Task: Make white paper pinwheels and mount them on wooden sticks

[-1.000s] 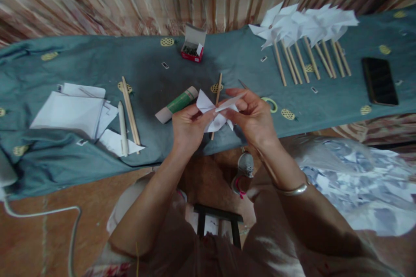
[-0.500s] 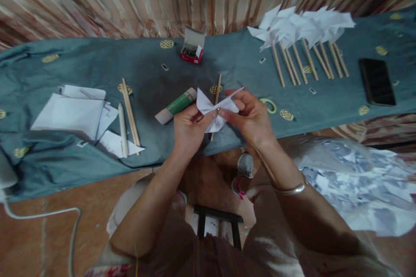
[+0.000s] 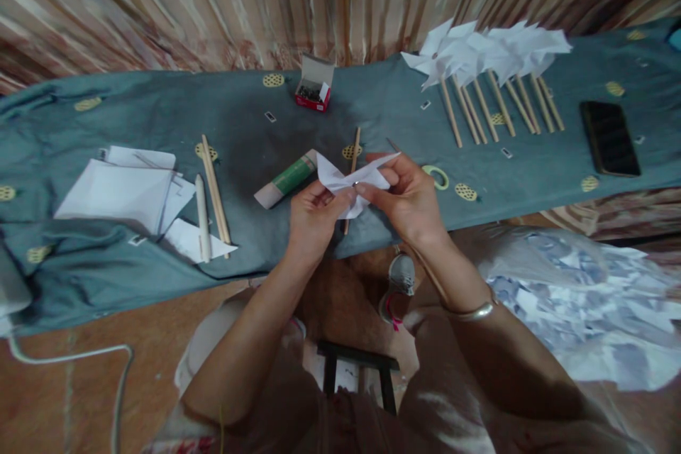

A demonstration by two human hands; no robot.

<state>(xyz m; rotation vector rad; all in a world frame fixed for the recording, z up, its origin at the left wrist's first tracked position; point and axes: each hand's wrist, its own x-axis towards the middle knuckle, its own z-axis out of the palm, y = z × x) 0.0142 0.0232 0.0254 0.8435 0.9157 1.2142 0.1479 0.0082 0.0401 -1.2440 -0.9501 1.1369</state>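
Both my hands grip a white paper pinwheel (image 3: 348, 181) over the front part of the table. The thumb of my left hand (image 3: 313, 216) presses near its centre, fingers closed behind the paper. From the other side my right hand (image 3: 412, 191) pinches it, thumb at a small shiny pin (image 3: 355, 186) in the middle. A wooden stick (image 3: 356, 142) lies below and partly behind the pinwheel; I cannot tell whether it is joined to it. Left of my hands rests a green and white tube (image 3: 290, 179). Scissors with a light green handle (image 3: 437, 176) are partly hidden behind my right hand.
An open red box of pins (image 3: 313, 96) stands at the back. Several finished pinwheels on sticks (image 3: 494, 50) lie back right, near a phone (image 3: 610, 138). At left are paper sheets (image 3: 117, 188), a white pen-like tool (image 3: 202, 220) and sticks (image 3: 213, 191). A bag of paper scraps (image 3: 585, 298) sits lower right.
The view has shifted slightly. The paper pinwheel is tilted a little flatter between my hands, and both hands keep their grip at its centre.
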